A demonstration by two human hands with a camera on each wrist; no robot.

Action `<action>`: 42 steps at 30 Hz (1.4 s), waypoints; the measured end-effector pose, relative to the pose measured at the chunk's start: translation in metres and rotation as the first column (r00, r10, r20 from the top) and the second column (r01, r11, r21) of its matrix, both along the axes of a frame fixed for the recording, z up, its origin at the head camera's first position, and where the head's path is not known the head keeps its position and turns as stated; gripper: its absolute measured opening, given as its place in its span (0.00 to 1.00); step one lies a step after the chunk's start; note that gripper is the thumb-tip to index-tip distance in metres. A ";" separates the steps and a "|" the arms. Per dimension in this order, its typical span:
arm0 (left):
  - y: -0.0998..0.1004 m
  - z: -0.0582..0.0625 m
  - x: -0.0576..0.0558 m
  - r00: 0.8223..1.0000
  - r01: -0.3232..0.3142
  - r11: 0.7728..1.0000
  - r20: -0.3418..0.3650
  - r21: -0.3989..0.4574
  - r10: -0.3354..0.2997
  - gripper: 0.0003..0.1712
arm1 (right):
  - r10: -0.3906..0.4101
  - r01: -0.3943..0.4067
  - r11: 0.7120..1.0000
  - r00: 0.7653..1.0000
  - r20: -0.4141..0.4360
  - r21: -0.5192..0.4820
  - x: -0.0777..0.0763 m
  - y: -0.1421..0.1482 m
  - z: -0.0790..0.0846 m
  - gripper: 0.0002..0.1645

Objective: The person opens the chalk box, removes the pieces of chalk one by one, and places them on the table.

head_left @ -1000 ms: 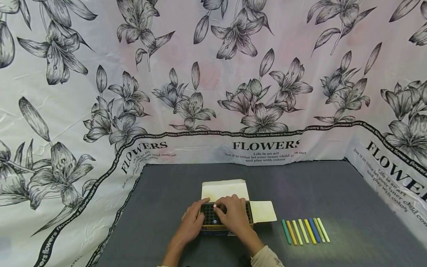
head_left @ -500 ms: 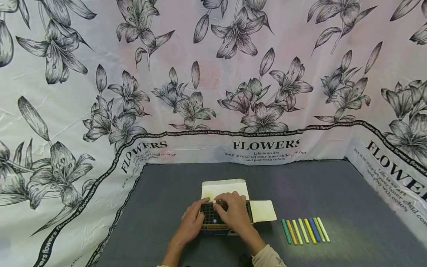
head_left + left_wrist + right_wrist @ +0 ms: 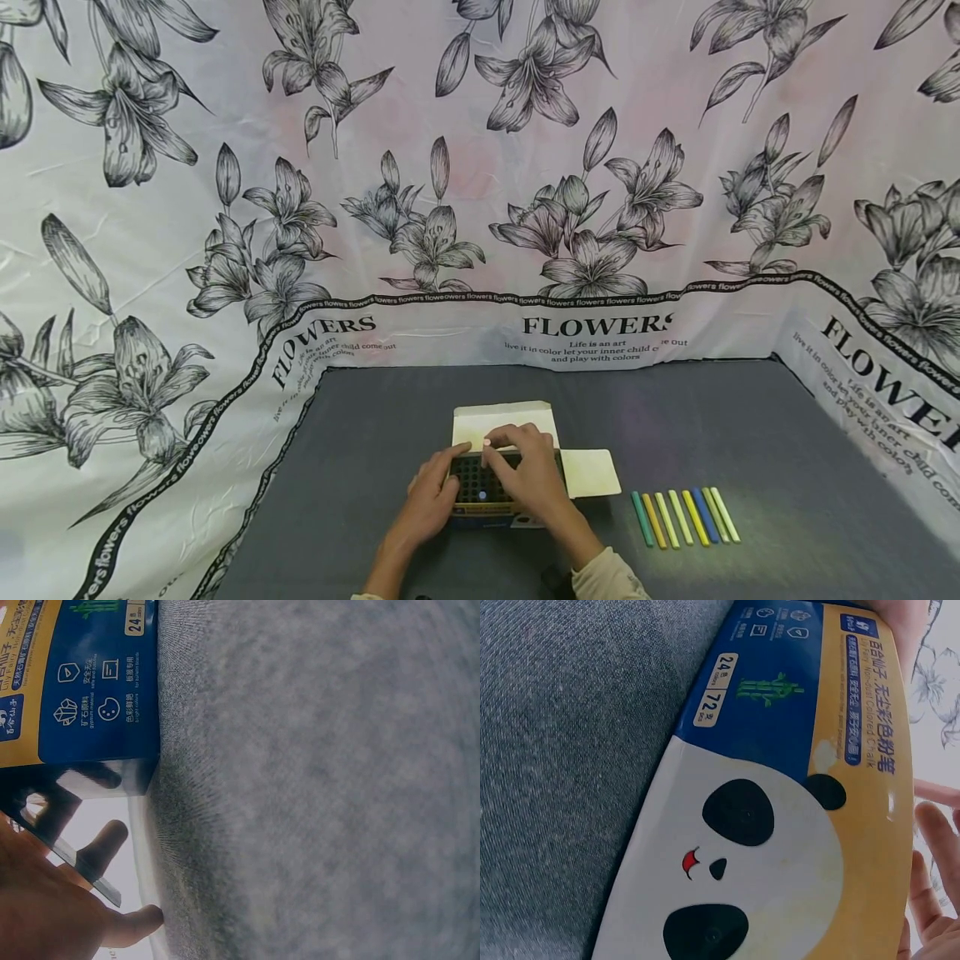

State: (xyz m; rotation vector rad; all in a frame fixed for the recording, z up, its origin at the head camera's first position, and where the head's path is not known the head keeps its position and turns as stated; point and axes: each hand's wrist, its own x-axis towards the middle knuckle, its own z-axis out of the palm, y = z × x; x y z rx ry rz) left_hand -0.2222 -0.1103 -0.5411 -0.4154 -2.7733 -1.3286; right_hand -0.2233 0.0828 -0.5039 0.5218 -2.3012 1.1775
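Observation:
An open chalk box (image 3: 487, 510), blue and yellow with a panda print, stands on the dark tabletop. Its black insert (image 3: 468, 479) has rows of round holes. My left hand (image 3: 431, 497) holds the box at its left side, index finger along the rim; a side flap lies among its fingers in the left wrist view. Above the insert, my right hand (image 3: 534, 477) pinches a pale chalk stick (image 3: 487, 443) between thumb and index finger; only its tip shows. One light blue chalk end (image 3: 482, 496) sits in a front hole. My right hand covers the insert's right part.
Right of the box, several chalk sticks (image 3: 690, 518) in green, orange, yellow and blue lie in a row. The cream lid (image 3: 504, 419) is folded back, and a side flap (image 3: 592, 472) sticks out to the right. Flower-printed cloth (image 3: 480, 333) borders the table.
My right hand has risen slightly, lifting the pale chalk stick a little above the insert. My left hand and the box keep their places.

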 end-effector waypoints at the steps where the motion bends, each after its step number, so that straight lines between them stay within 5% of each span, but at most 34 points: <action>1: 0.000 0.000 0.000 1.000 -0.002 1.000 0.000 0.000 0.002 0.32 | 0.004 -0.004 1.000 1.000 -0.004 -0.006 0.000 0.001 0.001 0.05; 11: 0.002 0.002 0.000 1.000 -0.019 1.000 -0.014 -0.011 0.019 0.32 | 0.006 -0.008 1.000 0.996 -0.092 -0.029 -0.002 0.018 0.008 0.07; 32: 0.000 -0.001 0.000 1.000 0.005 1.000 -0.008 -0.014 -0.006 0.33 | -0.045 0.035 0.995 0.993 -0.109 -0.093 0.000 0.079 0.002 0.08; 42: 0.001 0.000 0.000 1.000 0.007 1.000 0.013 -0.018 -0.007 0.32 | -0.147 0.132 0.983 0.983 -0.112 -0.130 0.008 0.104 -0.004 0.10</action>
